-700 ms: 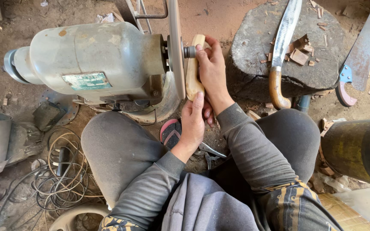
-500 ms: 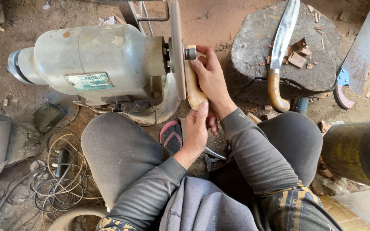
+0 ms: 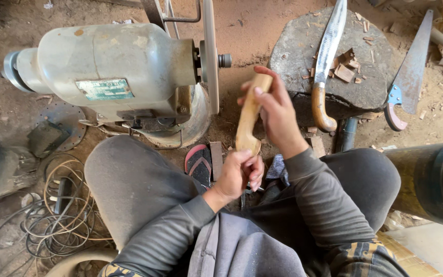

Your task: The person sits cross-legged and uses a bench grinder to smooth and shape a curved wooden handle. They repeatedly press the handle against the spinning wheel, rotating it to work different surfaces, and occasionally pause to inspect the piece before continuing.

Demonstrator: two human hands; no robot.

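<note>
Both hands gripped a curved, pale wooden handle blank, held upright just right of the thin grinding disc on the grey electric motor, apart from it. The left hand had its fingers curled around the lower end; the right hand wrapped the upper part. A wooden-handled long knife lay on the flat stone block nearby.
</note>
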